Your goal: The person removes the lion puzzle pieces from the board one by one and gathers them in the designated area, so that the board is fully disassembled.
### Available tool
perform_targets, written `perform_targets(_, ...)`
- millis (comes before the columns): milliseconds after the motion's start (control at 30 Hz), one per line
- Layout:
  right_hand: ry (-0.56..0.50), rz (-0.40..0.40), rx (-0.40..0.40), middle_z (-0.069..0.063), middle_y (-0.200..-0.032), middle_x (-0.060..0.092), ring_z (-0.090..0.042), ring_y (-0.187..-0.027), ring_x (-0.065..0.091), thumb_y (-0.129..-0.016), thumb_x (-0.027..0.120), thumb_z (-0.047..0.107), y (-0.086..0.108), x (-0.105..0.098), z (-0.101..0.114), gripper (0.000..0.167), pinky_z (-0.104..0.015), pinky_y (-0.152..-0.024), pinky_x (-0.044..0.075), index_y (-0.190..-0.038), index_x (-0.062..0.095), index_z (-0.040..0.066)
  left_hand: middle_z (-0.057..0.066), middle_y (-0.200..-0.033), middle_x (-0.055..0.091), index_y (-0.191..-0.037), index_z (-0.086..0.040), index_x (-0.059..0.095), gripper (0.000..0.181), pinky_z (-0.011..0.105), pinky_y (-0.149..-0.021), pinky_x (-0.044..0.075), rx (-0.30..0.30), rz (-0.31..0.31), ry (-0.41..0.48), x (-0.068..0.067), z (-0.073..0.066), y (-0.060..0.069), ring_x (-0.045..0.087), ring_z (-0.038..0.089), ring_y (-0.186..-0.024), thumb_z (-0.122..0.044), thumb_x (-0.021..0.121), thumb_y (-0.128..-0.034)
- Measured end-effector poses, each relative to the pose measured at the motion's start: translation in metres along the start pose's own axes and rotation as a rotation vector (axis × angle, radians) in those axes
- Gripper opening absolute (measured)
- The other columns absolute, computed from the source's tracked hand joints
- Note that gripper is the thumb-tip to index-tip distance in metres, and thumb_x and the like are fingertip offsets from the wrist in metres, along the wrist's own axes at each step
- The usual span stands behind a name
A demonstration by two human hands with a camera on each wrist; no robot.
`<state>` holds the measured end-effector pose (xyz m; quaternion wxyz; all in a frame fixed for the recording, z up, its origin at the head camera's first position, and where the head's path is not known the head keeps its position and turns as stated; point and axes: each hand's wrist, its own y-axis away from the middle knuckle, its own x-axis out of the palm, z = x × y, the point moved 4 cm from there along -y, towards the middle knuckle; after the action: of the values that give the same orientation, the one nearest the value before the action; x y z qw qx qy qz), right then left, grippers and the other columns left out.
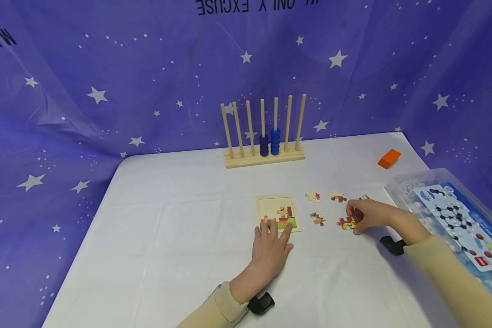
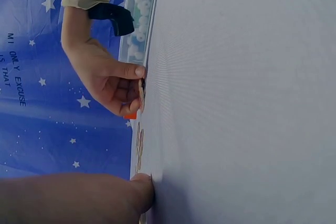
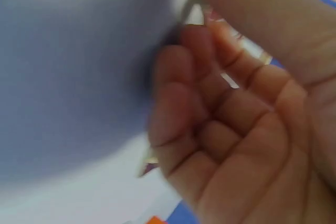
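Note:
A small square wooden puzzle tray (image 1: 270,202) lies on the table, partly filled with colourful pieces along its lower side. My left hand (image 1: 271,250) rests with spread fingers on the tray's near edge. To the right, my right hand (image 1: 371,215) pinches a red and yellow jigsaw piece (image 1: 346,222) between thumb and finger, at the table surface. In the left wrist view the right hand (image 2: 107,80) is seen side-on, its other fingers curled. Loose jigsaw pieces lie between the hands: one pale (image 1: 313,197), one red-brown (image 1: 338,197), one multicoloured (image 1: 317,219). Another is partly hidden behind the right hand.
A wooden peg abacus (image 1: 264,159) with blue beads on two pegs stands at the back. An orange block (image 1: 389,158) lies at the back right. Beside the right forearm is a clear plastic box (image 1: 438,175) with a molecule-model label. A purple star-patterned curtain (image 1: 147,82) hangs behind.

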<state>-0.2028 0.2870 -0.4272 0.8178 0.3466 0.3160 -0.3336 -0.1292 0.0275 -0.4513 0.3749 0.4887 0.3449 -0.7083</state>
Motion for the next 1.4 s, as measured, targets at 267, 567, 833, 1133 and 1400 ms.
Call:
perform_targets(267, 0.126, -0.005, 0.034, -0.001, -0.068, 0.049, -0.013, -0.059, 0.044, -0.074, 0.073, 0.011, -0.018, -0.008, 0.039, 0.034, -0.030, -0.057, 0.037, -0.098, 0.050, 0.003, 0.016, -0.118, 0.044, -0.136, -0.031, 0.041, 0.051, 0.043, -0.086, 0.037, 0.004, 0.009, 0.008, 0.001, -0.002, 0.000, 0.042, 0.032, -0.105, -0.055, 0.038, -0.0904)
perform_targets(567, 0.329, -0.150, -0.284, -0.013, -0.107, 0.051, -0.026, -0.096, 0.052, -0.078, 0.069, 0.004, -0.071, 0.016, 0.093, 0.055, -0.038, -0.078, 0.044, -0.129, 0.048, 0.006, 0.015, -0.119, 0.045, -0.137, -0.032, 0.040, 0.052, 0.044, -0.086, 0.037, 0.003, 0.019, -0.004, 0.003, -0.001, 0.001, 0.042, 0.032, -0.105, -0.055, 0.036, -0.0906)
perform_targets(833, 0.354, -0.114, -0.373, -0.013, -0.122, 0.050, -0.033, -0.113, 0.045, -0.082, 0.065, 0.004, -0.080, 0.029, 0.097, 0.046, -0.048, -0.091, 0.036, -0.126, 0.052, 0.005, 0.015, -0.119, 0.046, -0.137, -0.032, 0.040, 0.051, 0.044, -0.086, 0.037, 0.007, 0.023, -0.009, 0.000, -0.001, 0.001, 0.042, 0.033, -0.106, -0.055, 0.035, -0.0912)
perform_targets(1133, 0.347, -0.080, -0.378, -0.011, -0.123, 0.050, -0.031, -0.114, 0.044, -0.084, 0.062, 0.007, -0.078, 0.032, 0.090, 0.038, -0.047, -0.094, 0.034, -0.122, 0.056, 0.006, 0.015, -0.120, 0.044, -0.138, -0.032, 0.038, 0.051, 0.044, -0.087, 0.036, 0.000, 0.038, -0.005, 0.001, 0.000, 0.001, 0.041, 0.033, -0.107, -0.054, 0.034, -0.0918)
perform_targets(1400, 0.403, -0.147, -0.437, -0.005, -0.114, 0.054, -0.025, -0.107, 0.050, -0.083, 0.066, 0.016, -0.081, 0.032, 0.091, 0.030, -0.043, -0.089, 0.038, -0.111, 0.060, 0.008, 0.015, -0.118, 0.044, -0.136, -0.032, 0.040, 0.051, 0.044, -0.085, 0.036, 0.002, 0.009, -0.001, 0.002, 0.000, 0.000, 0.042, 0.032, -0.105, -0.055, 0.036, -0.0908)
